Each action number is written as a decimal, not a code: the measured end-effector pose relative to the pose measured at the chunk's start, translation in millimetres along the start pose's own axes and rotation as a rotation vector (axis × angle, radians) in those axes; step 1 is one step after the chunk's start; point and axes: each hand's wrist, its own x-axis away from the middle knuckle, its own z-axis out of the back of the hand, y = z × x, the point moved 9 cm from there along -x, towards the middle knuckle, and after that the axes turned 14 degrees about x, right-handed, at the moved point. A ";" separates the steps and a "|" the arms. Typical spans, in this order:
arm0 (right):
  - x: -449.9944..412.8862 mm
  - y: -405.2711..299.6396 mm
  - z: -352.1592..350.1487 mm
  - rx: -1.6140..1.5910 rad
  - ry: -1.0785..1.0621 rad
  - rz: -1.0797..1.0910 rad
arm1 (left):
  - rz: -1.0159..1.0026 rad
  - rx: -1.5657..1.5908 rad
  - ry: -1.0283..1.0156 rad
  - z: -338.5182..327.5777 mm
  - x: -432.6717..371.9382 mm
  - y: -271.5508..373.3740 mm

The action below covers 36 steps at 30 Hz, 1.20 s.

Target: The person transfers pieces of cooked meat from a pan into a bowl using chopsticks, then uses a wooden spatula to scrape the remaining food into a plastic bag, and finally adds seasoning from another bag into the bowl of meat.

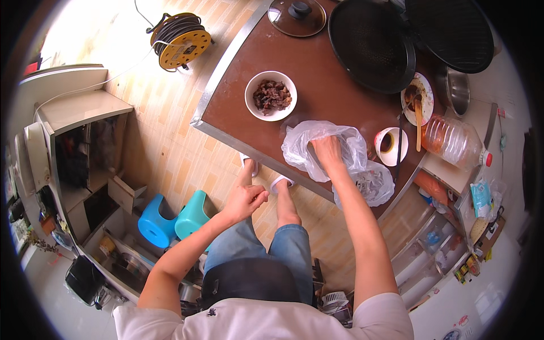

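Observation:
My right hand (pixel 327 152) reaches into the mouth of a translucent white plastic bag (pixel 352 136) on the brown table (pixel 238 93). The bag's folds hide its fingertips, so whatever they touch is out of sight. A second plastic bag (pixel 376 187) lies by the table edge, under my right forearm. My left hand (pixel 246 202) hovers off the table's near edge above my legs, its fingers loosely curled and no object visible in them. Beyond the bags stands a white bowl (pixel 250 111) of dark, chopped food that looks like cooked meat.
An open electric griddle (pixel 369 46) and a glass lid (pixel 280 19) occupy the table's far side. To the right are a bowl of dark liquid (pixel 401 148), a stained plate (pixel 427 91) with a wooden utensil, and a plastic jug (pixel 454 140). Stools (pixel 153 225) and a cable reel (pixel 182 49) stand on the floor.

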 end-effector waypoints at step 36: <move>2.0 -105.9 239.7 -0.541 0.391 -0.119 | -0.027 0.962 0.073 95.9 -81.3 60.0</move>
